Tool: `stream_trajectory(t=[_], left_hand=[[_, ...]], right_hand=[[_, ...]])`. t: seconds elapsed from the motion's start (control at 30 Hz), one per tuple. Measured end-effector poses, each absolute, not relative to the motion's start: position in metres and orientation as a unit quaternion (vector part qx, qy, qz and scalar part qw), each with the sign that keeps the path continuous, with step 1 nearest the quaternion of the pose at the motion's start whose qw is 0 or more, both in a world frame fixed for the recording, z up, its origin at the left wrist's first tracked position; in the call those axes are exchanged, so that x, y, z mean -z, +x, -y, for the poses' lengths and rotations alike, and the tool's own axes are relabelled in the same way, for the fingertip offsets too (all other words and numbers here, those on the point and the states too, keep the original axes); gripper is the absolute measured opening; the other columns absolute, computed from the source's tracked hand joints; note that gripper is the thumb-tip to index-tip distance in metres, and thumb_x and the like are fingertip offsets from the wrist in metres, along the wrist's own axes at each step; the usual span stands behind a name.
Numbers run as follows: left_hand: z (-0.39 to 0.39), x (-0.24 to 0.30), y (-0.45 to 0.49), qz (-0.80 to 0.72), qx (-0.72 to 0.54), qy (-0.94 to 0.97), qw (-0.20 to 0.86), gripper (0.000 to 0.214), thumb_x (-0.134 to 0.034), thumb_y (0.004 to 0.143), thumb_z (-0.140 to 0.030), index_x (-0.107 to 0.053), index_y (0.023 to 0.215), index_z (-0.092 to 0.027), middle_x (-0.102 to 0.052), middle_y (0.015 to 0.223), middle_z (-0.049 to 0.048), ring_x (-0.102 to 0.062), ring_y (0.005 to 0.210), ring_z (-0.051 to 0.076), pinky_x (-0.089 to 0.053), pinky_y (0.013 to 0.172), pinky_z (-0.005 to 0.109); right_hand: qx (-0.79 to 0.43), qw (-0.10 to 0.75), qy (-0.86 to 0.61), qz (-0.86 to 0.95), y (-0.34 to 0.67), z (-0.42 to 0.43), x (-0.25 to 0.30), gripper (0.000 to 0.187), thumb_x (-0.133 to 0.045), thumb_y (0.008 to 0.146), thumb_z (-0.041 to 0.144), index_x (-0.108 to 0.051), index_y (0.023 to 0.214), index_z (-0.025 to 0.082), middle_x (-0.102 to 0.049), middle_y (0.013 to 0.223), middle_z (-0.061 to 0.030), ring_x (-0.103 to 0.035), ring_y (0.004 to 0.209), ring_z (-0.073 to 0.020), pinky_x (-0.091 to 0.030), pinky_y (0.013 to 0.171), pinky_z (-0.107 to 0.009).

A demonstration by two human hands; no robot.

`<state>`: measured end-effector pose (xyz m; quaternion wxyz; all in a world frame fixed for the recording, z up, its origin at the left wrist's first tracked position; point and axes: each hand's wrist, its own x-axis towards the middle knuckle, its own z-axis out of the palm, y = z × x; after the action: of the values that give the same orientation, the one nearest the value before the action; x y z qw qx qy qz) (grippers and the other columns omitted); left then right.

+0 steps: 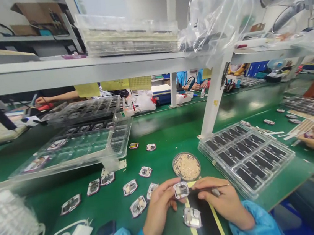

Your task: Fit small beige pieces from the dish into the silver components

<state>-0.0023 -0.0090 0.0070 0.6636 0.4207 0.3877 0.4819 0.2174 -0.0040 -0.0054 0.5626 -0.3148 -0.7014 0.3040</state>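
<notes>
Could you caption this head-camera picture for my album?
Left hand holds a small part; right hand applies tweezers.

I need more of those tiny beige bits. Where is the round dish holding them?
In the head view, the round dish sits on the green table just beyond both hands, left of the clear tray of dark parts.

Green bench [161,132]: trays [247,157], perhaps modules [130,187].
</notes>
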Motion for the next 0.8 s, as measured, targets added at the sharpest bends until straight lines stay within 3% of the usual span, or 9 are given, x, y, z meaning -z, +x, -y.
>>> stream_trajectory(t=[0.2,0.37,0.5,0.63,0.73,0.8], left_hand=[[0.011,-0.011,0.001,-0.375,-0.473,0.454,0.655,0.054,-0.072,0.084,-0.048,-0.068,0.124,-0.011,-0.075,0.093,0.0121,-0.068,0.079,0.021,-0.044,0.058,0.024],[0.009,-0.015,-0.001,-0.427,-0.478,0.463,0.612,0.050,-0.076,0.080,-0.053,-0.067,0.111,-0.014,-0.069,0.072,0.0023,-0.057,0.063,0.013,-0.034,0.052,0.020],[0.007,-0.016,-0.001,-0.454,-0.456,0.480,0.597,0.047,-0.076,0.080,-0.055,-0.068,0.106,-0.016,-0.068,0.078,0.0014,-0.058,0.069,0.015,-0.040,0.060,0.022],[0.006,-0.014,0.002,-0.470,-0.418,0.550,0.550,0.037,-0.066,0.089,-0.051,-0.070,0.105,-0.018,-0.071,0.095,0.0051,-0.064,0.093,0.022,-0.046,0.081,0.028],[0.003,-0.012,0.005,-0.478,-0.392,0.595,0.513,0.036,-0.058,0.093,-0.047,-0.066,0.115,-0.020,-0.070,0.113,0.0074,-0.063,0.104,0.025,-0.046,0.090,0.032],[0.001,-0.010,0.007,-0.483,-0.376,0.624,0.486,0.033,-0.053,0.097,-0.045,-0.063,0.118,-0.021,-0.069,0.115,0.0070,-0.063,0.103,0.025,-0.046,0.090,0.034]], right_hand=[[-0.287,0.567,-0.310,0.707,0.219,0.007,0.004,0.006,-0.078,0.094,0.030,-0.078,0.099,0.027,-0.076,0.094,-0.0048,-0.072,0.087,-0.0252,-0.060,0.078,-0.035],[-0.370,0.610,-0.345,0.609,0.225,0.007,0.009,0.017,-0.061,0.105,0.038,-0.064,0.102,0.021,-0.073,0.097,-0.0086,-0.069,0.064,-0.0186,-0.053,0.052,-0.026],[-0.434,0.581,-0.373,0.580,0.238,0.002,0.014,0.024,-0.061,0.105,0.045,-0.055,0.104,0.021,-0.073,0.095,-0.0085,-0.070,0.068,-0.0179,-0.051,0.050,-0.022],[-0.439,0.538,-0.421,0.583,0.246,-0.005,0.020,0.031,-0.071,0.098,0.048,-0.058,0.100,0.020,-0.073,0.088,-0.0065,-0.071,0.073,-0.0190,-0.051,0.053,-0.021],[-0.450,0.539,-0.419,0.576,0.244,-0.010,0.022,0.033,-0.073,0.095,0.048,-0.059,0.100,0.020,-0.073,0.088,-0.0062,-0.072,0.078,-0.0204,-0.053,0.057,-0.022],[-0.451,0.542,-0.414,0.575,0.243,-0.012,0.023,0.032,-0.074,0.095,0.048,-0.059,0.101,0.019,-0.073,0.091,-0.0065,-0.073,0.080,-0.0208,-0.055,0.061,-0.023]])
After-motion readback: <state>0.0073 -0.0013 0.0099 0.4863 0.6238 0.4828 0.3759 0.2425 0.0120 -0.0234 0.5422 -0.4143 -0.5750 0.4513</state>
